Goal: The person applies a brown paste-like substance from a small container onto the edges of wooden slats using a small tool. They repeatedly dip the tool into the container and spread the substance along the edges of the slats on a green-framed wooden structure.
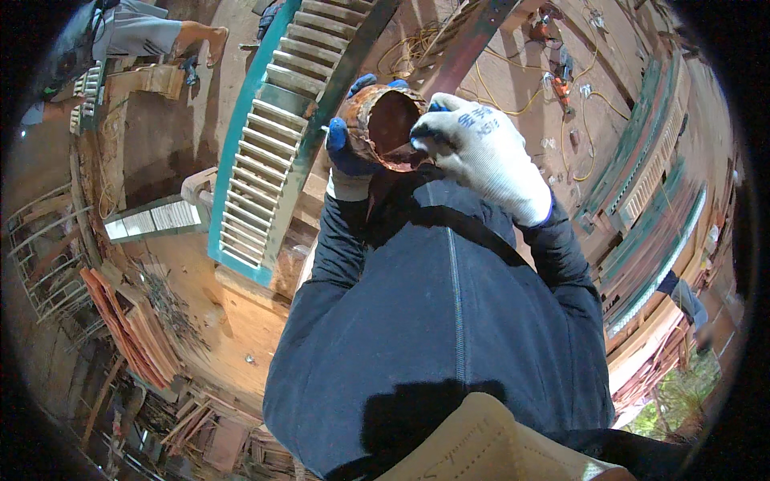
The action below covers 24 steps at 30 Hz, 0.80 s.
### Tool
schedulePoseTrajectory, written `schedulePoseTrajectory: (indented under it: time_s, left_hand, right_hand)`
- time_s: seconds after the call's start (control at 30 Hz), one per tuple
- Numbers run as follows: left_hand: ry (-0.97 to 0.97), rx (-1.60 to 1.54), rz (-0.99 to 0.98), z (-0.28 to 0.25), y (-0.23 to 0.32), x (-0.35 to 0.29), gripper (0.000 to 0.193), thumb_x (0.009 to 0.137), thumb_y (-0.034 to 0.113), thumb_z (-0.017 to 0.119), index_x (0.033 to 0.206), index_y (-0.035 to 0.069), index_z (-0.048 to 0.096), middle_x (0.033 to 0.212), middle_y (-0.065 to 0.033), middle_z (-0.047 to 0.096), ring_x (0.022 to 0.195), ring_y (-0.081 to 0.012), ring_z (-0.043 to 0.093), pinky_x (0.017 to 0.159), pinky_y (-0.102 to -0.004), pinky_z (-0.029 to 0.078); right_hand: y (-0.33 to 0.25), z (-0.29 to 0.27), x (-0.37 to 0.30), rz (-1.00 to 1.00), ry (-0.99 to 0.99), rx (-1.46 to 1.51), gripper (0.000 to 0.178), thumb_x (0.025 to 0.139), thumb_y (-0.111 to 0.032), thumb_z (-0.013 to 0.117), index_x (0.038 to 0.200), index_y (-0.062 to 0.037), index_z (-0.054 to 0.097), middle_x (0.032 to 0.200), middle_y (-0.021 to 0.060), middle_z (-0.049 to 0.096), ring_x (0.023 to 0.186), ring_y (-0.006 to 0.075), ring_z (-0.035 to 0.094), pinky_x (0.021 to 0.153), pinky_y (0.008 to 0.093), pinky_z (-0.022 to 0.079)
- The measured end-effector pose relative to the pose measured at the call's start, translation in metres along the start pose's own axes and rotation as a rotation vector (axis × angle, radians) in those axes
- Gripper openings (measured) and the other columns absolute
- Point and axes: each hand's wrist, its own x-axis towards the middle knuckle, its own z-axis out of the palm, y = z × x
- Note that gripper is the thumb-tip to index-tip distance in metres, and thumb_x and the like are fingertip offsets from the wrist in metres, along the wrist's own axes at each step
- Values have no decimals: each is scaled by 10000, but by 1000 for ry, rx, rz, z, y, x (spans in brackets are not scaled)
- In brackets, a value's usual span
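Observation:
A rust-brown, round open container (pixel 370 124), like an old tin can with rough, stained sides, is held up in front of my chest. Its mouth faces me, and the inside looks dark brown. My left hand (pixel 350 152), in a white glove with a blue coating, wraps round its left side, blue fingertips showing at the side and top. At the right of the mouth is my right hand (pixel 481 148), gloved in white with printing on the back. Its fingers are bent together at the rim; whatever they may pinch is hidden.
Beside my left arm lies a teal-edged louvred wooden shutter (pixel 269 152). Orange power tools (pixel 559 92) and a yellow cord (pixel 481 76) lie on the ground at upper right. Stacked louvred panels (pixel 650 184) stand right, boards (pixel 132 329) left. Another person's leg (pixel 180 36) shows at upper left.

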Motion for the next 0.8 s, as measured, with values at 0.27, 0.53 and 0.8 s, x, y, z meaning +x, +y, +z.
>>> schedulePoseTrajectory:
  time_s: [0.27, 0.53, 0.8]
  left_hand:
    - [112, -36, 35, -8, -7, 5, 963, 840, 831, 353, 1487, 119, 361, 1443, -224, 460, 1282, -394, 508, 1069, -594, 418]
    - [335, -434, -136, -14, -6, 2, 987, 786, 841, 449, 1470, 130, 411, 1465, -174, 460, 1309, -381, 484, 1108, -596, 367]
    - [56, -1010, 30, -7, 21, 5, 741, 891, 681, 481, 1352, 101, 512, 1357, -199, 546, 1242, -412, 519, 1040, -601, 433]
  right_hand:
    - [43, -5, -10, 365, -66, 714, 270, 895, -314, 679, 958, -57, 731, 747, -37, 590, 648, 51, 494, 561, 231, 408]
    - [58, 3, -29, 500, -38, 1113, 298, 920, -318, 675, 1091, -74, 659, 783, -44, 601, 567, 6, 417, 489, 179, 319]
    - [77, 26, -54, 458, 24, 888, 277, 997, -245, 569, 1213, -74, 602, 889, -22, 615, 648, 22, 438, 568, 177, 354]
